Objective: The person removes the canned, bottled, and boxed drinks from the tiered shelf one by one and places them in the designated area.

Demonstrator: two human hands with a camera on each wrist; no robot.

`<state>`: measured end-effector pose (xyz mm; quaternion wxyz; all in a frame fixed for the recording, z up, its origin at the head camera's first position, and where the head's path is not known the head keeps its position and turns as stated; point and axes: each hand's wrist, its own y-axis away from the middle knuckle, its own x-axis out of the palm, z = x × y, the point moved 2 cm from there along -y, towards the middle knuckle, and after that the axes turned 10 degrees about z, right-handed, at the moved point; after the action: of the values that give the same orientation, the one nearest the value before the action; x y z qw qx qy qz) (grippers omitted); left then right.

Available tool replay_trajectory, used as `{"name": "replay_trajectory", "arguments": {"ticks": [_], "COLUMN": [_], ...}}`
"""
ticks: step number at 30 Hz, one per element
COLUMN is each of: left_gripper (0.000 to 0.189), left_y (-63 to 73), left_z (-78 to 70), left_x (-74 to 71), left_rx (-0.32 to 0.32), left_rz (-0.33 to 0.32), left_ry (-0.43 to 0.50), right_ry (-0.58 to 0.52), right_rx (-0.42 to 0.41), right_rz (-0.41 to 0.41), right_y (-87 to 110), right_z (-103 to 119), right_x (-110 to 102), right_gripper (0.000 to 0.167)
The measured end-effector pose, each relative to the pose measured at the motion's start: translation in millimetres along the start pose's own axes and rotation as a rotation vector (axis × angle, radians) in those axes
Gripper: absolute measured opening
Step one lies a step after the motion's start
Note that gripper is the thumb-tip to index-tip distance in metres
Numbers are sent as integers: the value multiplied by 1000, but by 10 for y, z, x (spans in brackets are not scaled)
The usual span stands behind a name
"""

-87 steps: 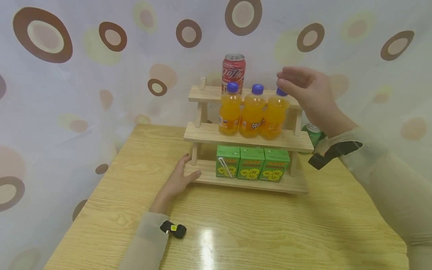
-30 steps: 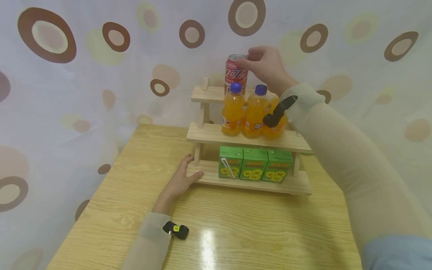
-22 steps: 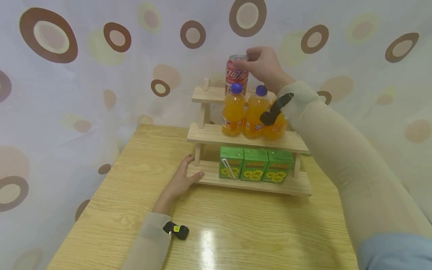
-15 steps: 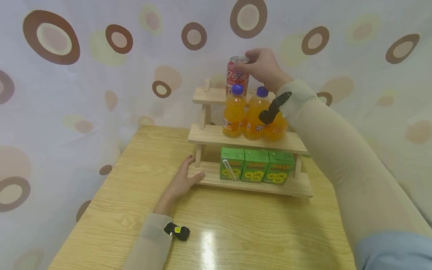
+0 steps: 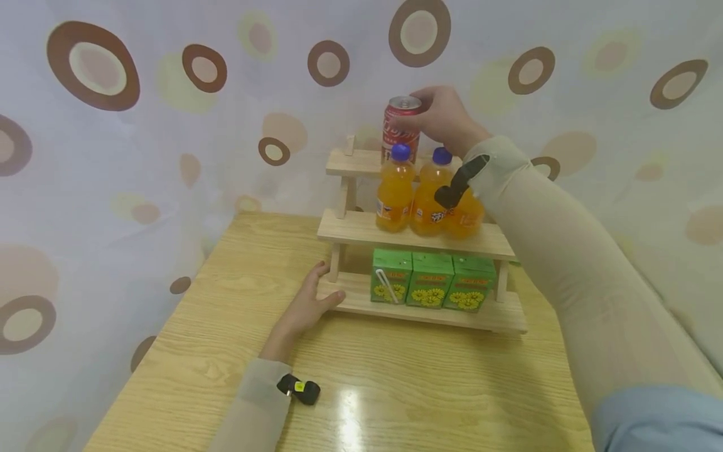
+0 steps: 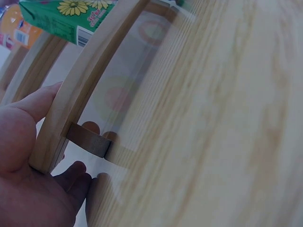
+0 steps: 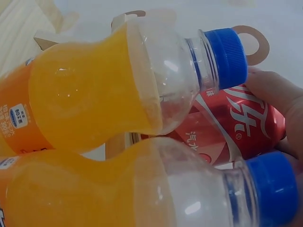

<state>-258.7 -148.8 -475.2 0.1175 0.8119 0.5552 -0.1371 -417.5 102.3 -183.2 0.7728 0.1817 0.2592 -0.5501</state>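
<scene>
The right grip (image 5: 443,120) curls round the round red metal can (image 5: 400,134), at 12 o'clock on the pale wooden shelf (image 5: 418,245). The left grip (image 5: 304,306) pinches the shelf at 8 o'clock. Handling the can seems the step; next calls for care near the blue-capped plastic bottle (image 5: 394,196).

On the table (image 5: 429,376), a wooden rack (image 5: 351,227) carries green cartons (image 5: 432,277), orange bottles (image 5: 426,206) and, base hidden, seemingly a red can (image 5: 395,136).

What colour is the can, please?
The can is mainly red, clearest in the right wrist view.
</scene>
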Motion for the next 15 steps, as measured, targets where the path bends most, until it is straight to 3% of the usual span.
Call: {"name": "replay_trajectory", "arguments": {"ticks": [15], "left_gripper": [72], "left_y": [17], "left_z": [-63], "left_x": [-6], "left_rx": [6], "left_rz": [12], "left_ry": [31], "right_ry": [-38], "right_rx": [28], "right_rz": [-149], "right_y": [154], "right_z": [-64], "right_x": [-273], "right_gripper": [79]}}
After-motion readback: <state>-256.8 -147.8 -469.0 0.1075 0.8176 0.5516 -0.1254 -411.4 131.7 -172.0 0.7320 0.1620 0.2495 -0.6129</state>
